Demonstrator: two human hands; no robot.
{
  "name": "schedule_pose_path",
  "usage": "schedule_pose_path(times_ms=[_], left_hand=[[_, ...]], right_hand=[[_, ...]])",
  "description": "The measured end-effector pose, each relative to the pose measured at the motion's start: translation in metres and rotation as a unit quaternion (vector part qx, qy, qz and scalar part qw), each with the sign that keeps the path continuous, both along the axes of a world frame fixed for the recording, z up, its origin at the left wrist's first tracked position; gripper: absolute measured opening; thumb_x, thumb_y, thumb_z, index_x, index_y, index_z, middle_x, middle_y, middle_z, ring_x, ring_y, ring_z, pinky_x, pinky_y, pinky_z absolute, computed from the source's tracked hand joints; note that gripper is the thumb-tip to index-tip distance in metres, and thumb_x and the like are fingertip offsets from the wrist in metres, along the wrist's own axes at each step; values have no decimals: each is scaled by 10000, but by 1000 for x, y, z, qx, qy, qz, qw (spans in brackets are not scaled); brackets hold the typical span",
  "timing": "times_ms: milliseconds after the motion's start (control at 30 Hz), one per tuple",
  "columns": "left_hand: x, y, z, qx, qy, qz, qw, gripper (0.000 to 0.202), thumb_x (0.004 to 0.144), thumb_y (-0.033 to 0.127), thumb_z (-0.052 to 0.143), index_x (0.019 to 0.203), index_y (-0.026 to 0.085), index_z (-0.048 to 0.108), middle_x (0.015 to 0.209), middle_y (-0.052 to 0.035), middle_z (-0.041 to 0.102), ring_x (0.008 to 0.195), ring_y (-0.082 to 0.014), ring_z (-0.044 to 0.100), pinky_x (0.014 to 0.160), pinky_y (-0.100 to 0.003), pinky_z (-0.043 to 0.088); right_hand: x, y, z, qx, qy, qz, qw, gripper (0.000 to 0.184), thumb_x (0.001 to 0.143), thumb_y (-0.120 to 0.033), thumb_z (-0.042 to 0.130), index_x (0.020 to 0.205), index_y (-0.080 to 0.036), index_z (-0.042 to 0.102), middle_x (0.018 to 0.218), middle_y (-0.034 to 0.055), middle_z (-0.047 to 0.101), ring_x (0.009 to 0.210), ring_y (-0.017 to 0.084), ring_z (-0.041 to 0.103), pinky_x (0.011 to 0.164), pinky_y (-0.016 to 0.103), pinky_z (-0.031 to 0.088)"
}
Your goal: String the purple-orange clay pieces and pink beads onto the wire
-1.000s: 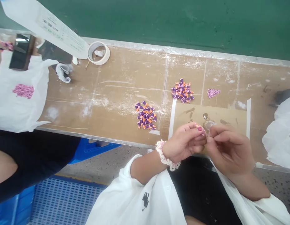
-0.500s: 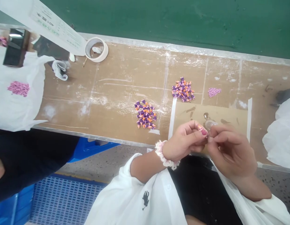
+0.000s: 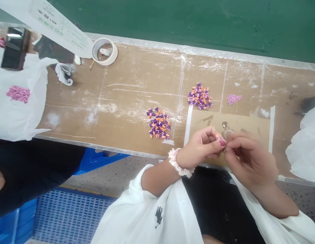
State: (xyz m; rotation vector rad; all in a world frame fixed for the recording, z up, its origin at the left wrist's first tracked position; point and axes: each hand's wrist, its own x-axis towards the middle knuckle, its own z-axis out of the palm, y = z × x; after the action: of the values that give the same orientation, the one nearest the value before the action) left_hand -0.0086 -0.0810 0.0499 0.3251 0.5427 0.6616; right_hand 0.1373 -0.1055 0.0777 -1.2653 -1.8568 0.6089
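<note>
My left hand (image 3: 201, 147) is closed in a pinch, thumb against fingers. A small pink-and-orange piece (image 3: 216, 136) shows at its fingertips, too small to make out fully. Right against it, the fingertips of my right hand (image 3: 251, 159) are pinched together; what they hold, if anything, is hidden. Just beyond the hands, a small clear object with a dark tip (image 3: 224, 126) lies on a taped cardboard sheet (image 3: 259, 122), partly covered by my fingers. Small purple, orange and pink figures lie in a near pile (image 3: 159, 123) and a farther pile (image 3: 200, 96). Beside the farther one are tiny pink pieces (image 3: 234, 99).
At the left are a roll of tape (image 3: 113, 57), a white printed container (image 3: 60, 28), a dark phone-like box (image 3: 15, 49) and white sheeting (image 3: 32, 118) bearing pink pieces (image 3: 18, 94). More white sheeting (image 3: 303, 145) lies right. Another person's dark-clothed leg (image 3: 37, 169) is beside a blue stool (image 3: 101, 159).
My right hand has shifted slightly at the fingertips and is a little blurred. The left hand has turned a little and stays pinched. The piles have not been touched.
</note>
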Motion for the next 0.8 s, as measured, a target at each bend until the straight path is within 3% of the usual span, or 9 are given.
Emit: schedule_pose_path(times_ms=[100,233,333,400,467,633,800], left_hand=[[3,5,-3,22,18,11,1000,430,694,377,806,726,160,437,620,65,492,484,-6,357,455,-159,244],[6,24,-10,38,89,71,993,367,704,343,797,744,163,479,626,70,468,484,-13,354,440,-154,244],[6,46,-15,12,127,124,984,249,755,230,738,757,159,500,644,61,461,511,-26,397,432,-151,246],[6,58,-17,-10,145,160,976,148,788,154,680,818,152,535,698,37,506,570,-41,474,458,-158,304],[4,66,-18,-28,160,191,968,181,802,110,642,958,152,560,791,10,562,630,-55,530,494,-172,356],[-3,58,-16,11,166,220,961,570,781,82,645,1303,212,458,893,3,598,639,-56,532,522,-188,383],[-9,41,-9,25,147,180,972,543,754,131,684,1264,201,510,868,8,586,644,-60,517,524,-191,373]], right_hand=[[7,1,-10,-15,24,-7,1000,349,777,9,606,1002,-256,576,830,7,637,725,139,622,584,260,509],[31,17,-26,-62,50,-22,997,257,811,-126,657,1020,-264,600,892,14,659,695,139,616,617,288,538],[58,42,-37,-41,-53,-111,992,115,838,-198,627,935,-259,632,842,14,663,691,150,611,640,302,527],[76,61,-46,-56,-151,-115,980,55,830,-215,606,856,-247,642,757,11,644,634,153,588,613,307,508],[90,78,-56,-75,-206,-112,969,81,816,-201,578,834,-228,653,752,24,644,606,157,580,614,320,507],[105,98,-75,-65,-272,-123,952,214,838,-192,520,954,-218,698,851,65,703,704,209,634,689,372,523],[102,98,-82,-14,-288,-117,950,232,907,-273,507,966,-248,730,920,61,732,852,236,671,749,380,535]])
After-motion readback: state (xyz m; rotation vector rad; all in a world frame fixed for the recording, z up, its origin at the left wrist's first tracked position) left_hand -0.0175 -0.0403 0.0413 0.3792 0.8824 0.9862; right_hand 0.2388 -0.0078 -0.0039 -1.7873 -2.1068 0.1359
